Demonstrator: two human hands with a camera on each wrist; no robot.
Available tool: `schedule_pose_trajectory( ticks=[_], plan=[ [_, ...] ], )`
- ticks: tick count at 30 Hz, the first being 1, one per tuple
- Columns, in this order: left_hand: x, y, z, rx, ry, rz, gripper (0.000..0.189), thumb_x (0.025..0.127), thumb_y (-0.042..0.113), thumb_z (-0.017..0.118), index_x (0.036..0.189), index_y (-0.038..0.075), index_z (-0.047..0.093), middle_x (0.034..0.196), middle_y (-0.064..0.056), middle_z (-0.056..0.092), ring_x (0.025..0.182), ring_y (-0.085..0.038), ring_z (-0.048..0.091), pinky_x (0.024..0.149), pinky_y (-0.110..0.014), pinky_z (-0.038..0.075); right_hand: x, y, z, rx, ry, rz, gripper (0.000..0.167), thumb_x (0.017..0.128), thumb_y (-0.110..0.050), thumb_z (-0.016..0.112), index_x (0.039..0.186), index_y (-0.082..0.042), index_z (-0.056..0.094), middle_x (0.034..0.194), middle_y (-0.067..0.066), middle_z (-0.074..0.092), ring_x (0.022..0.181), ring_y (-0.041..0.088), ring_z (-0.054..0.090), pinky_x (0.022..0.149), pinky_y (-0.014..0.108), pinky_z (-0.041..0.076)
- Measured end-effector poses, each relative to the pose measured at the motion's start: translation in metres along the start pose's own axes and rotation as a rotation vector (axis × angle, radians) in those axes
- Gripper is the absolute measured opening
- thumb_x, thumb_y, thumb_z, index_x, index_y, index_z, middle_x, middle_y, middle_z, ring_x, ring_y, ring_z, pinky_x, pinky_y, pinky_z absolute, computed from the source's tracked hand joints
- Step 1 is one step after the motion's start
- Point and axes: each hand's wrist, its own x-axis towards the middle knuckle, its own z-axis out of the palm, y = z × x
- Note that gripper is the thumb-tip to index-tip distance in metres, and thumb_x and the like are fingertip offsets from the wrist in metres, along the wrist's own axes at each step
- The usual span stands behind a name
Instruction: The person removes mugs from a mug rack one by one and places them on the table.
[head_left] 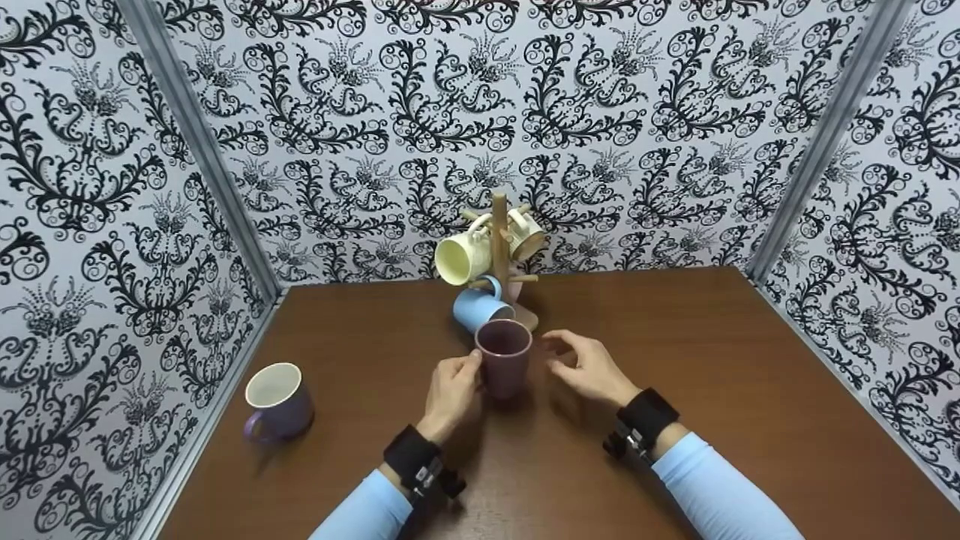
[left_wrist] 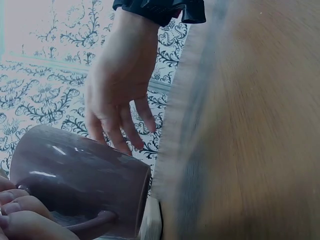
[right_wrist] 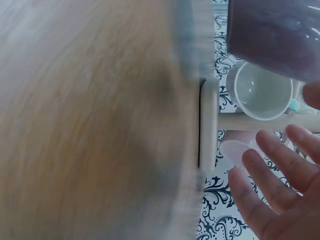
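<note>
In the left hand (head_left: 452,391), the mauve mug (head_left: 506,371) is gripped by its handle (left_wrist: 95,223) before the rack (head_left: 499,244); nothing is held by the right hand (head_left: 592,371), fingers loosely spread. The blue mug (head_left: 472,309) could be knocked by a careless forward swing.

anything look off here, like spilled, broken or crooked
Nothing looks spilled or broken. The light-blue mug tilts, but that fits hanging by its handle on the wooden rack. The dark mauve mug in the left hand looks upright. Only the purple mug stands apart, off left on the table; hardly odd.
</note>
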Motion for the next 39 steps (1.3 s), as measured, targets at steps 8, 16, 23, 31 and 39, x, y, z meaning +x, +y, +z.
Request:
schedule_pose_trajectory(
  ticks=[8, 16, 23, 31, 39],
  plan=[
    [-0.005, -0.003, -0.017, -0.014, 0.044, 0.024, 0.056, 0.114, 0.028, 0.059, 0.061, 0.02, 0.043, 0.057, 0.013, 0.038, 0.057, -0.007, 0.036, 0.06, -0.022, 0.028, -0.006, 0.005, -0.002, -0.081, 0.014, -0.027, 0.044, 0.093, -0.013, 0.081, 0.136, -0.007, 0.073, 0.124, 0.023, 0.082, 0.109, 0.046, 0.078, 0.092, 0.058, 0.065],
    [-0.01, -0.011, -0.031, 0.012, 0.1, 0.022, 0.056, 0.115, 0.027, 0.059, 0.061, 0.019, 0.045, 0.059, 0.011, 0.041, 0.058, -0.007, 0.038, 0.063, -0.023, 0.029, -0.008, 0.005, -0.005, -0.136, -0.003, 0.007, 0.047, 0.093, -0.018, 0.084, 0.137, -0.006, 0.072, 0.126, 0.021, 0.082, 0.112, 0.045, 0.078, 0.098, 0.06, 0.064],
    [-0.016, -0.013, -0.041, 0.017, 0.133, 0.021, 0.056, 0.115, 0.026, 0.06, 0.062, 0.019, 0.044, 0.058, 0.012, 0.04, 0.057, -0.007, 0.038, 0.061, -0.023, 0.029, -0.009, 0.003, -0.005, -0.138, -0.008, 0.025, 0.05, 0.094, -0.02, 0.084, 0.139, -0.002, 0.071, 0.128, 0.023, 0.08, 0.115, 0.047, 0.077, 0.099, 0.064, 0.062],
    [-0.027, -0.016, -0.058, 0.051, 0.192, 0.047, 0.055, 0.115, 0.023, 0.058, 0.062, 0.014, 0.044, 0.06, 0.011, 0.041, 0.057, -0.006, 0.037, 0.062, -0.022, 0.028, -0.011, 0.001, -0.003, -0.143, 0.015, -0.017, 0.049, 0.093, -0.019, 0.085, 0.138, -0.005, 0.072, 0.131, 0.017, 0.081, 0.116, 0.046, 0.077, 0.101, 0.063, 0.062],
    [-0.035, -0.016, -0.067, 0.009, 0.231, 0.054, 0.056, 0.115, 0.019, 0.058, 0.061, 0.011, 0.044, 0.059, 0.011, 0.041, 0.056, -0.004, 0.036, 0.061, -0.022, 0.028, -0.013, 0.0, 0.002, -0.138, 0.018, -0.019, 0.05, 0.093, -0.02, 0.086, 0.139, -0.006, 0.072, 0.134, 0.015, 0.08, 0.118, 0.044, 0.077, 0.102, 0.062, 0.062]
  ],
)
